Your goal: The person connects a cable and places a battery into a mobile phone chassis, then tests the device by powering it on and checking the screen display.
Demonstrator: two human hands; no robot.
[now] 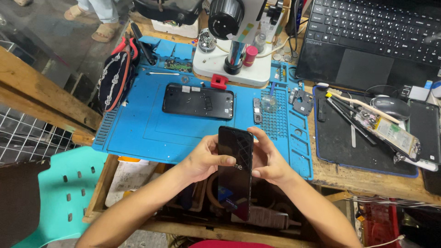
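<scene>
left hand (202, 160): grips black phone (235, 170) on its left edge, thumb across screen
right hand (268, 160): clasps phone's right edge
phone: upright between both hands, just below blue mat (138, 128)
frame (198, 101): on mat, above hands

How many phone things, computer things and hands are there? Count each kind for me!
Phones and phone parts: 3 – black phone held by both hands, black back frame on the blue mat, dark phone at the right edge
Computer things: 2 – laptop, mouse
Hands: 2 – left hand, right hand
Total: 7
</scene>
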